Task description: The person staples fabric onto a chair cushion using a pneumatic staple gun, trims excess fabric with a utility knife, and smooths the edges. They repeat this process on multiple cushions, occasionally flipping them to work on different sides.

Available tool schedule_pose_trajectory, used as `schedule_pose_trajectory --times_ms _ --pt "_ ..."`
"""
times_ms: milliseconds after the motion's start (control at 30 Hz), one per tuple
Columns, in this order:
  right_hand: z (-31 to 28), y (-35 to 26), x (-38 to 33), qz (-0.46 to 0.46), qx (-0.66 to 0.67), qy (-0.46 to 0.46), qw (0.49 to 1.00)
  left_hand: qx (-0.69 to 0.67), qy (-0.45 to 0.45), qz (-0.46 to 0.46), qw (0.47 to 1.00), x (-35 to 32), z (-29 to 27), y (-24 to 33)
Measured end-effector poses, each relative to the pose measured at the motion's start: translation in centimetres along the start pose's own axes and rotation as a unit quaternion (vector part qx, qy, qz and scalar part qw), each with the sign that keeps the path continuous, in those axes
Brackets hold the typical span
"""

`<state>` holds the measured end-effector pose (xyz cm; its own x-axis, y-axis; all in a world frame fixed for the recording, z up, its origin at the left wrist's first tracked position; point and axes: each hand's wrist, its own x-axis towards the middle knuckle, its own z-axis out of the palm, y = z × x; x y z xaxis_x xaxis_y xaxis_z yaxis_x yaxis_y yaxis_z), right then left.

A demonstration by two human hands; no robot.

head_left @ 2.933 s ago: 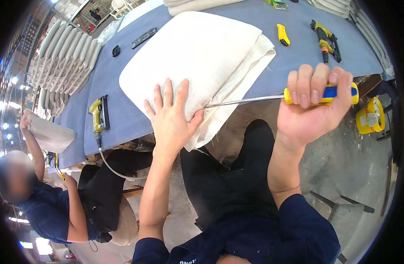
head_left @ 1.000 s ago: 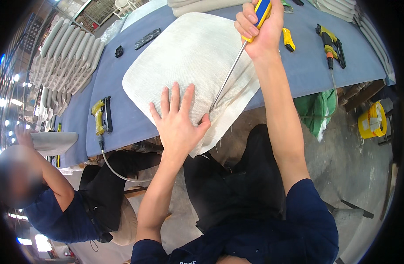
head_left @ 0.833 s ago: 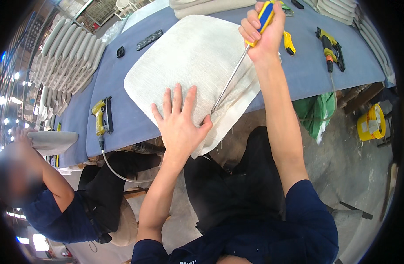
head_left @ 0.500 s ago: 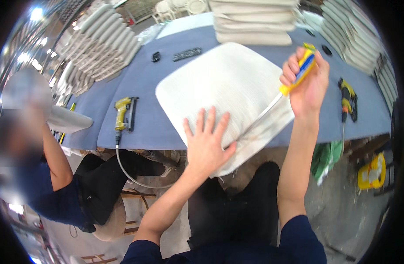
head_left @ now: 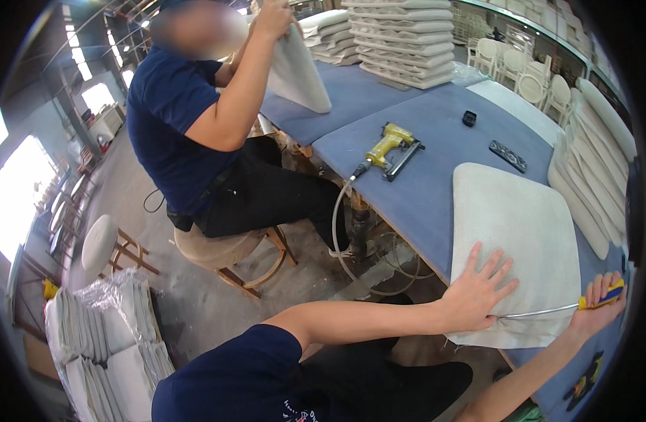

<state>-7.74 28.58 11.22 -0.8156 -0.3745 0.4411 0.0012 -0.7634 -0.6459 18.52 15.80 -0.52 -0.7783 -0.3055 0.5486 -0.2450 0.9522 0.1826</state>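
Observation:
A white fabric-covered seat cushion (head_left: 520,232) lies on the blue-topped workbench (head_left: 421,176). My left hand (head_left: 474,292) presses flat on its near corner, fingers spread. My right hand (head_left: 598,309) grips a screwdriver (head_left: 583,304) with a yellow and blue handle; its long metal shaft runs left along the cushion's near edge, and the tip ends next to my left hand's fingers.
A yellow pneumatic staple gun (head_left: 390,144) with a hose lies on the bench. A seated person in a dark blue shirt (head_left: 196,133) holds up a white cushion (head_left: 295,70). Stacks of cushions (head_left: 407,39) stand behind, wrapped stacks (head_left: 105,337) and a wooden stool (head_left: 108,246) on the floor.
My view has swung left toward the seated person. My right hand has dropped from high over the cushion to its near edge, laying the screwdriver shaft nearly flat. My left hand stays pressed on the cushion.

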Motion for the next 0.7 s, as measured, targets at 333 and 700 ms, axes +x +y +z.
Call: schedule_pose_trajectory --times_ms 333,700 --pt "2.9 2.2 2.4 0.058 -0.013 -0.007 0.998 0.0 0.014 -0.005 1.0 0.2 0.1 -0.3" --pt "2.0 12.5 7.2 0.192 -0.107 -0.016 0.975 -0.021 -0.004 -0.015 1.0 -0.3 -0.2 -0.7"
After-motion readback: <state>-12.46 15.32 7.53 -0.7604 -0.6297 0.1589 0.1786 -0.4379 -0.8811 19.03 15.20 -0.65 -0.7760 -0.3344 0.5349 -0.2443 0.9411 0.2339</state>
